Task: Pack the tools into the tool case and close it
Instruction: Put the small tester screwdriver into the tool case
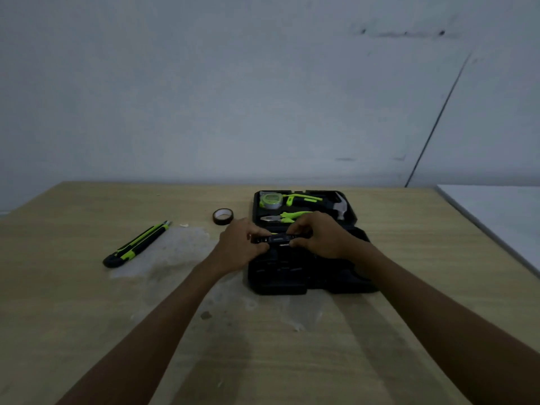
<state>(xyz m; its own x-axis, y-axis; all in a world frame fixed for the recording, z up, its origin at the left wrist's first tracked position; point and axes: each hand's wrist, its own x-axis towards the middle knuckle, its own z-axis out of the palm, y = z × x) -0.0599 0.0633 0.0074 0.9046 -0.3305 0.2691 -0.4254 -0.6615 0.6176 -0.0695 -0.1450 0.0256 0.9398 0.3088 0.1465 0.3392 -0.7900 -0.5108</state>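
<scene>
Your left hand (242, 244) and right hand (320, 238) each pinch an end of a slim black tool (277, 240) over the open tool case (292, 283) at centre frame, where crooked seating could stop it closing; utility knife (136, 244) and tape roll (223, 216) lie at left.
</scene>
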